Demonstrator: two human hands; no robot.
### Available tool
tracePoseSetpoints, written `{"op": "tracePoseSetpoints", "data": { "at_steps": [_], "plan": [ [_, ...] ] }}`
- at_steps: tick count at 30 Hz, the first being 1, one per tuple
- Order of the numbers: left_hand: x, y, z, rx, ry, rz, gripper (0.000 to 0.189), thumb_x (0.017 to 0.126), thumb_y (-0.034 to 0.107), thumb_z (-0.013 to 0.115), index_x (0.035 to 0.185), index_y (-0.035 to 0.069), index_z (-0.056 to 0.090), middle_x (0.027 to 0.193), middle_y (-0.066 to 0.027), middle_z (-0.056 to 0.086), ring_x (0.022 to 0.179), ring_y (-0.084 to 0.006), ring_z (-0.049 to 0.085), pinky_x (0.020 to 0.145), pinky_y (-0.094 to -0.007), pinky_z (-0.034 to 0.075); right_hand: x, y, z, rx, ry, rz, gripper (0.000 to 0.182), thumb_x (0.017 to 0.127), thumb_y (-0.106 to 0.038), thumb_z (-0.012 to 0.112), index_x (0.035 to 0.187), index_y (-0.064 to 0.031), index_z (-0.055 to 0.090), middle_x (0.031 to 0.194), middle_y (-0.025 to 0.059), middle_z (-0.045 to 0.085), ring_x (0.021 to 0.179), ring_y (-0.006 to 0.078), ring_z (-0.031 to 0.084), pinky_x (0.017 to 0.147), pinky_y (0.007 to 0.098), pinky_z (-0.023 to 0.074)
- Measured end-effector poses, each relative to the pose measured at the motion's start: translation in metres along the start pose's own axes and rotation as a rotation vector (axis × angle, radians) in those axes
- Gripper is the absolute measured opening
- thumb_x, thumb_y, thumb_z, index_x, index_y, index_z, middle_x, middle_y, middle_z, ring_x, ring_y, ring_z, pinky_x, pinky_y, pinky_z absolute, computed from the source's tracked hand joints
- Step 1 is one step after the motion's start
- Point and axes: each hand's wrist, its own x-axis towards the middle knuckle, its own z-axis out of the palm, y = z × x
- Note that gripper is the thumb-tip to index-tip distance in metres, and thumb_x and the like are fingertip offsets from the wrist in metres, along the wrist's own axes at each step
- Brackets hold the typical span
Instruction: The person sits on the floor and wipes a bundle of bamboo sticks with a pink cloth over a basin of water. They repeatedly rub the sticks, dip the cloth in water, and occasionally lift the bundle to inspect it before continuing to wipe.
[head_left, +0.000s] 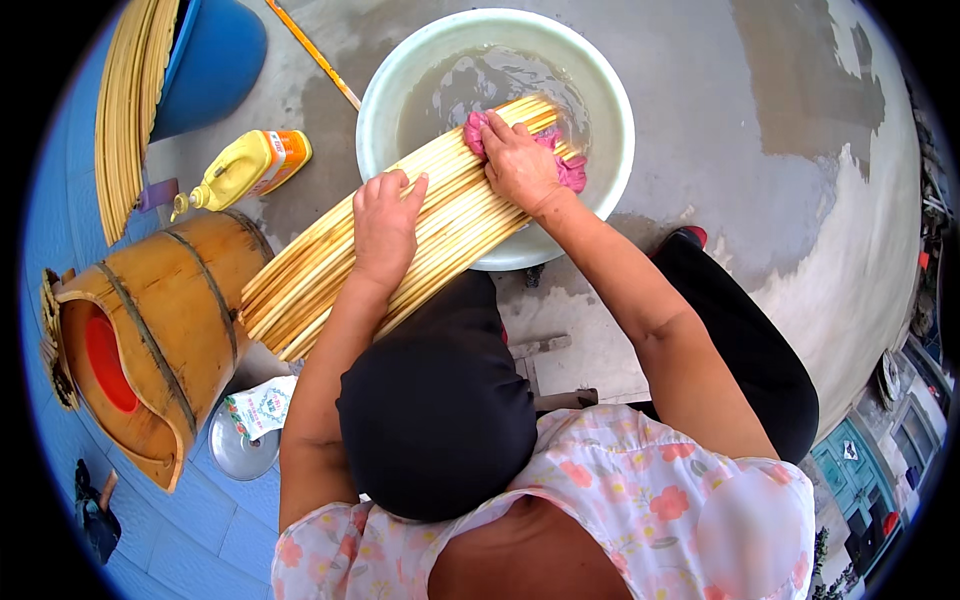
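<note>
A slatted mat of pale yellow reed or bamboo sticks (442, 217) slants from beside my lap into a large pale green plastic basin (619, 142). Its far end dips into murky water (442, 90). My left hand (386, 225) lies on the mat outside the basin, thumb and fingers apart. Over the water, my right hand (517, 161) presses a wet pink cloth (571, 172) onto the mat's far part; the cloth bunches out on both sides of the hand. The mat's underside is hidden.
At left stand a wooden bucket (157, 277) with metal bands, a yellow detergent bottle (240, 169) lying down, and a blue tub (217, 67) with another slatted mat (131, 112) against it. A metal lid (236, 450) holds a printed packet (262, 409). An orange stick (315, 56) reaches the basin.
</note>
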Motion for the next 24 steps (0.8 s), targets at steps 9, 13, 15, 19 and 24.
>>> {"op": "tracePoseSetpoints", "data": {
  "at_steps": [9, 13, 15, 19, 24],
  "plan": [
    [0.011, -0.003, -0.006, -0.086, -0.036, -0.044, 0.035, 0.087, 0.007, 0.059, 0.12, 0.012, 0.069, 0.11, -0.0087, 0.059, 0.106, -0.028, 0.055, 0.094, -0.042, 0.043, 0.025, 0.085, -0.018, 0.1, -0.136, 0.562, 0.05, 0.087, -0.013, 0.06, 0.136, -0.01, 0.058, 0.135, 0.0133, 0.06, 0.118, 0.0339, 0.06, 0.094, 0.0447, 0.0522],
    [0.04, -0.023, -0.023, -0.043, 0.003, -0.148, 0.032, 0.089, 0.007, 0.059, 0.119, 0.007, 0.069, 0.115, -0.0123, 0.061, 0.11, -0.031, 0.055, 0.096, -0.0439, 0.043, 0.015, 0.079, -0.034, 0.325, 0.093, 0.808, 0.047, 0.083, -0.018, 0.067, 0.128, -0.0091, 0.064, 0.121, 0.0137, 0.068, 0.108, 0.0331, 0.065, 0.091, 0.0444, 0.0524],
    [0.052, -0.022, -0.029, 0.124, 0.168, -0.104, 0.031, 0.09, 0.007, 0.059, 0.12, 0.005, 0.068, 0.119, -0.014, 0.061, 0.115, -0.0323, 0.054, 0.099, -0.0454, 0.042, -0.001, 0.068, -0.037, 0.225, 0.224, 0.574, 0.049, 0.082, -0.014, 0.067, 0.13, -0.0105, 0.063, 0.127, 0.0113, 0.065, 0.11, 0.0321, 0.064, 0.091, 0.0433, 0.0534],
    [0.027, 0.014, -0.024, -0.067, -0.022, -0.035, 0.043, 0.087, 0.026, 0.069, 0.125, 0.004, 0.065, 0.131, -0.0162, 0.056, 0.13, -0.0362, 0.046, 0.109, -0.052, 0.034, -0.025, 0.017, -0.033, 0.176, 0.239, 0.048, 0.051, 0.079, -0.01, 0.067, 0.13, -0.0122, 0.062, 0.13, 0.0072, 0.063, 0.108, 0.03, 0.062, 0.088, 0.0394, 0.0554],
    [-0.005, 0.038, -0.003, 0.057, -0.213, -0.024, 0.064, 0.084, 0.043, 0.072, 0.134, 0.006, 0.059, 0.141, -0.0183, 0.05, 0.138, -0.0386, 0.038, 0.113, -0.0565, 0.026, -0.022, 0.036, 0.006, -0.032, 0.124, -0.079, 0.031, 0.083, -0.011, 0.06, 0.113, -0.0061, 0.066, 0.123, 0.0077, 0.065, 0.102, 0.0308, 0.061, 0.081, 0.0396, 0.057]
  ]
}}
